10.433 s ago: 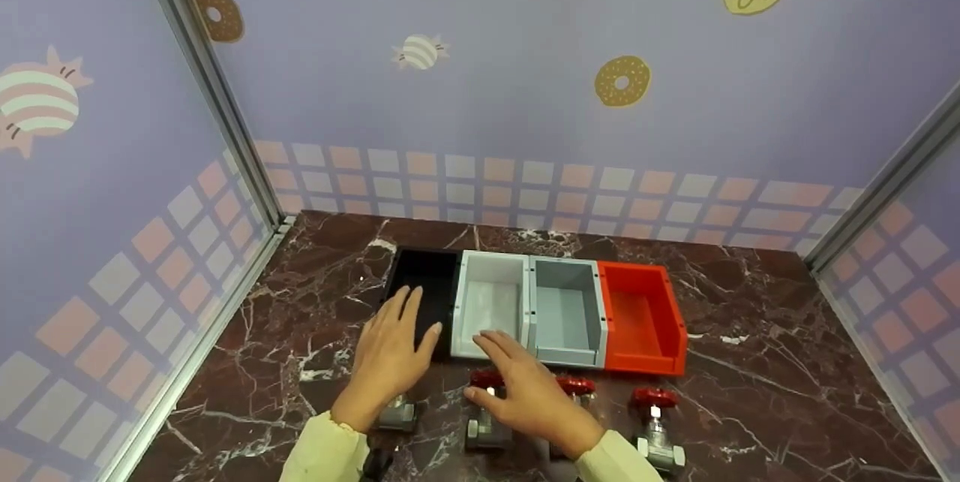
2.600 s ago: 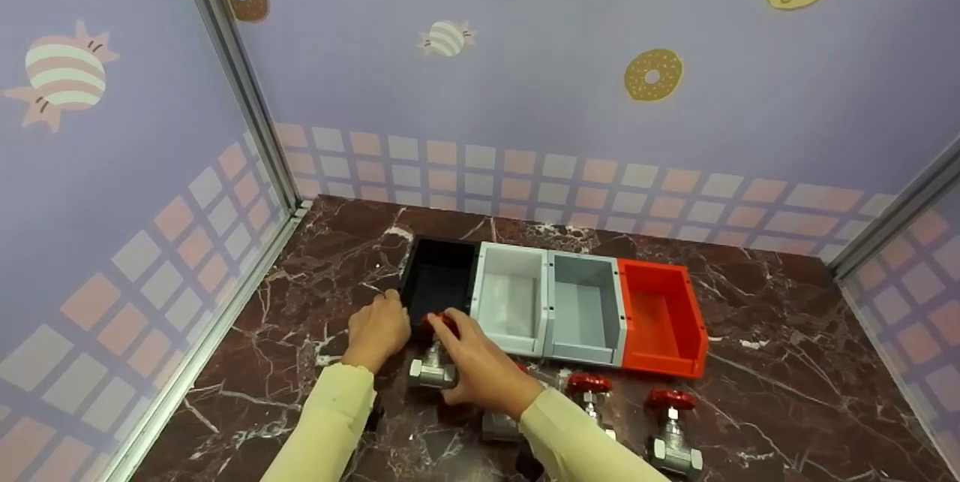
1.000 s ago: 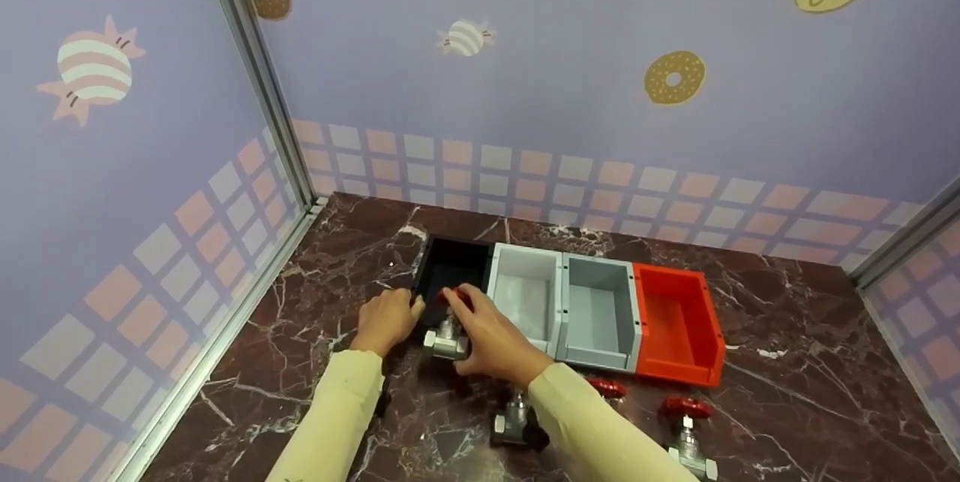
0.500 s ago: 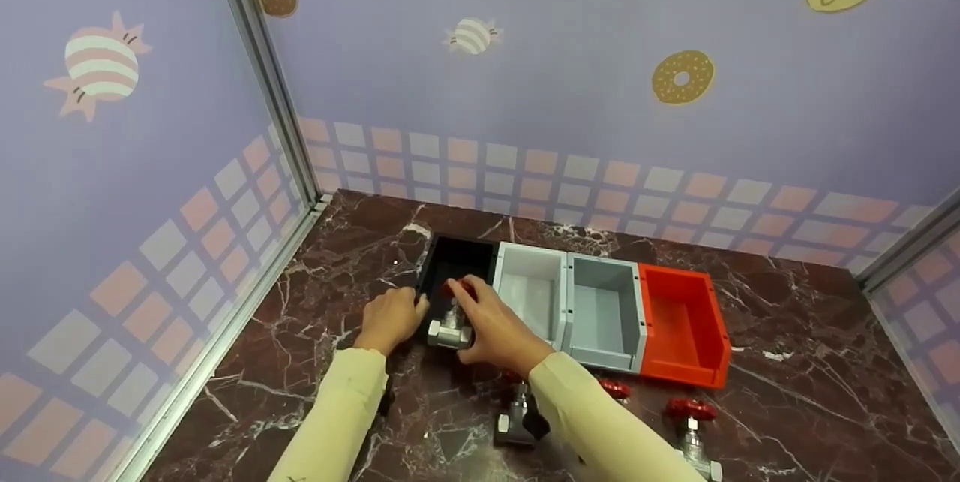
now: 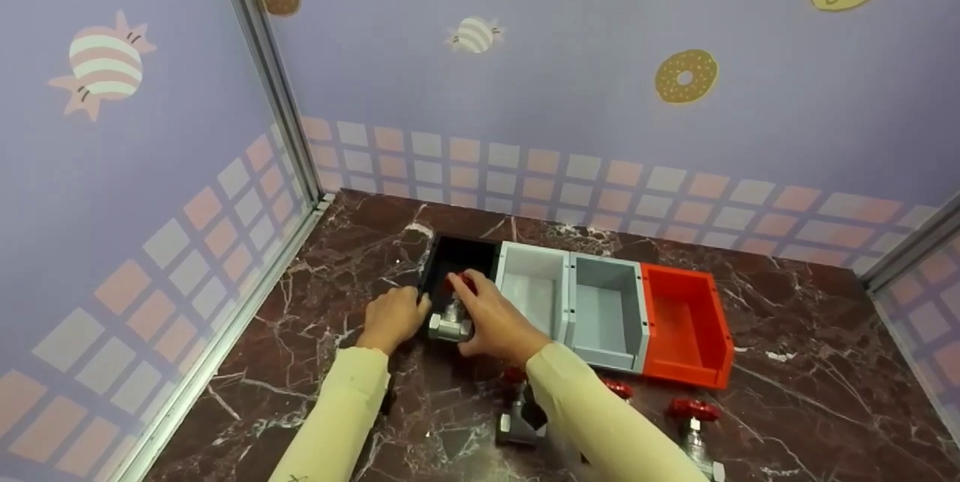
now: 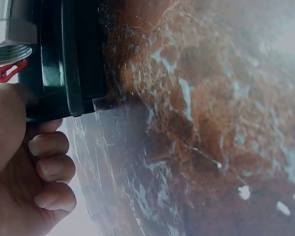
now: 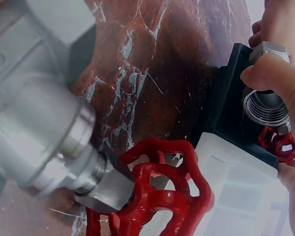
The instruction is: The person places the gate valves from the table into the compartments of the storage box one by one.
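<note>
My right hand (image 5: 501, 323) grips a metal gate valve (image 5: 450, 327) with a red handwheel, thumb and fingers on opposite sides. The valve is at the front of the black bin (image 5: 466, 248), its handwheel towards the bin's inside; whether it touches the floor I cannot tell. In the right wrist view, the valve's threaded opening (image 7: 268, 110) faces the camera. My left hand (image 5: 391, 318) holds the black bin's front left edge. In the left wrist view, its thumb lies over the black wall (image 6: 71, 59) and the other fingers (image 6: 54, 169) curl below.
White (image 5: 531, 279), grey (image 5: 600, 294) and red (image 5: 679, 317) bins adjoin the black one in a row. Several more valves stand in front: one valve (image 5: 517, 422) beside the right sleeve, another valve (image 5: 696, 429) at right, and a red handwheel (image 5: 618, 389) partly hidden by the sleeve.
Both hands were earlier spread above bins and valves. Since then the right hand has taken the valve and moved it forward to the black bin, while the left hand has taken the bin's edge.
</note>
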The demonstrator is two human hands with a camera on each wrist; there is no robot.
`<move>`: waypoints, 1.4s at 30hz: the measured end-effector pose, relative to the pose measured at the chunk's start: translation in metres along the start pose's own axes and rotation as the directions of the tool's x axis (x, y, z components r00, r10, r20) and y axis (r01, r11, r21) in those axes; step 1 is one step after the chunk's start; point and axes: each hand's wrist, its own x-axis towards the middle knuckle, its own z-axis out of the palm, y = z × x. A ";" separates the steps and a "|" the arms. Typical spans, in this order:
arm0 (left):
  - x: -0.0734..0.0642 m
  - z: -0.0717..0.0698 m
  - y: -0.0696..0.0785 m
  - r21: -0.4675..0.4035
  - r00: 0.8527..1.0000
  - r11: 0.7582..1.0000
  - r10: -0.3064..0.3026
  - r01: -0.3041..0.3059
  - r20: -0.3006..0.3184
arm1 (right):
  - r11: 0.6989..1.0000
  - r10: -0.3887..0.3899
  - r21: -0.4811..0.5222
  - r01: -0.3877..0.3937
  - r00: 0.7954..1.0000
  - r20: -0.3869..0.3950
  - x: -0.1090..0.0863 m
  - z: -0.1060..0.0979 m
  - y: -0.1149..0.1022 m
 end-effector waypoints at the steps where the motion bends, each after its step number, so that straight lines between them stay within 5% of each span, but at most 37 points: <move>1: 0.000 0.000 0.000 -0.001 1.000 1.000 0.001 -0.001 -0.001 | 1.000 -0.002 -0.001 0.002 1.000 0.000 0.001 0.000 0.001; 42: -0.002 -0.005 0.005 0.026 0.998 0.999 -0.040 0.039 0.042 | 0.992 0.125 0.004 -0.126 0.991 0.054 0.022 -0.002 0.005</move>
